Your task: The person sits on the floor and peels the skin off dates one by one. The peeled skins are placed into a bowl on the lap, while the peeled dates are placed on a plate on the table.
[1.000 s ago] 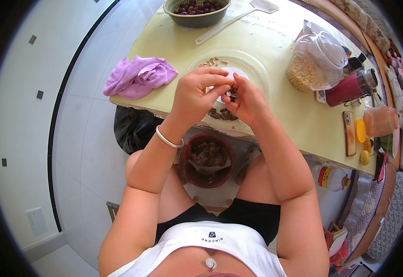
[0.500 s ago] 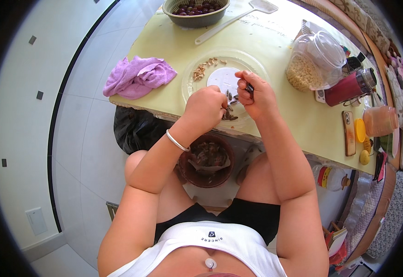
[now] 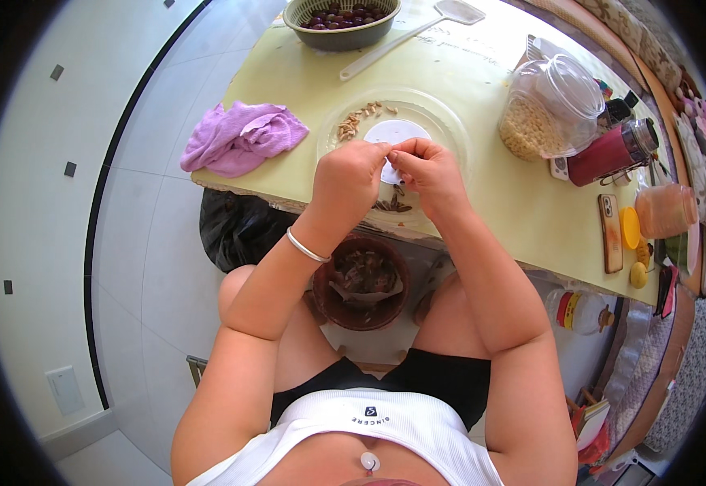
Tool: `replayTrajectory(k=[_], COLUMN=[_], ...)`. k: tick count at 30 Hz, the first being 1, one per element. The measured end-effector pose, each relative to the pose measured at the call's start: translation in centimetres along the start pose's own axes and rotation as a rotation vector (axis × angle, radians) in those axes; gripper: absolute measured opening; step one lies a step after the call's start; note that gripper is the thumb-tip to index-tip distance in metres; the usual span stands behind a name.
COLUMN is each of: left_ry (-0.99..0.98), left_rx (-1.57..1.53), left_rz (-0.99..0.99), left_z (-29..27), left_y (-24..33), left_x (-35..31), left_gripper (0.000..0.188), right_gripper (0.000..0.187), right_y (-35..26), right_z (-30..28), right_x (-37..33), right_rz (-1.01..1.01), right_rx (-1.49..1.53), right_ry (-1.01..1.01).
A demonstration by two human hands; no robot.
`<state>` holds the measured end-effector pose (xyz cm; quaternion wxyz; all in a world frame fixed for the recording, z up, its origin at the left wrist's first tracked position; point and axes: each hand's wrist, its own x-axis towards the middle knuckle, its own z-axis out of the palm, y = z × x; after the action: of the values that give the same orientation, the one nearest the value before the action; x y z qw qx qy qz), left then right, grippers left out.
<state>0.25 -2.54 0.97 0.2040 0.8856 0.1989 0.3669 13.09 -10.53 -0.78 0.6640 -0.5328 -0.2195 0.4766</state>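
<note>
My left hand (image 3: 351, 174), with a silver bangle on its wrist, meets my right hand (image 3: 430, 174) fingertip to fingertip above a clear round plate (image 3: 454, 130). Both are closed in a pinch; what lies between the tips is too small to make out. A dark bit, like the striped sunflower seeds, shows at my right fingers. Several dark sunflower seeds (image 3: 393, 201) lie on the plate's near side, below the hands. Pale shelled kernels (image 3: 351, 124) are gathered at its far left. A white disc (image 3: 406, 130) shows in the plate's middle, partly covered by my hands.
Under the table edge, between my knees, stands a brown bin (image 3: 361, 316) with scraps. A purple cloth (image 3: 244, 138) lies left, a colander (image 3: 341, 34) of dark round fruit and a white fly swatter (image 3: 410, 44) far. Right are a clear tub (image 3: 527, 134) and a phone (image 3: 610, 233).
My left hand has lifted from the seeds on the plate. My right hand has shifted slightly left and turned, and the two sets of fingertips now meet.
</note>
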Motion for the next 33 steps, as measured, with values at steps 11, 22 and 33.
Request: replayTrajectory(k=[11,22,33], left_ry=[-0.035,-0.016,-0.192], left_rx=[0.105,-0.153,-1.048], left_rz=[0.034,-0.090,-0.681], left_z=[0.1,-0.5,-1.5], left_y=[0.2,0.0,-2.2], left_x=[-0.7,-0.4,0.5], left_gripper=[0.018,0.015,0.017], right_gripper=[0.012,0.006,0.006], right_y=[0.3,0.4,-0.4], right_z=[1.1,1.0,0.5], right_x=[-0.3,0.4,-0.1], right_rz=[-0.249,-0.018,-0.049], right_rx=[-0.424,-0.070,-0.034], right_ry=[0.100,0.030,-0.088])
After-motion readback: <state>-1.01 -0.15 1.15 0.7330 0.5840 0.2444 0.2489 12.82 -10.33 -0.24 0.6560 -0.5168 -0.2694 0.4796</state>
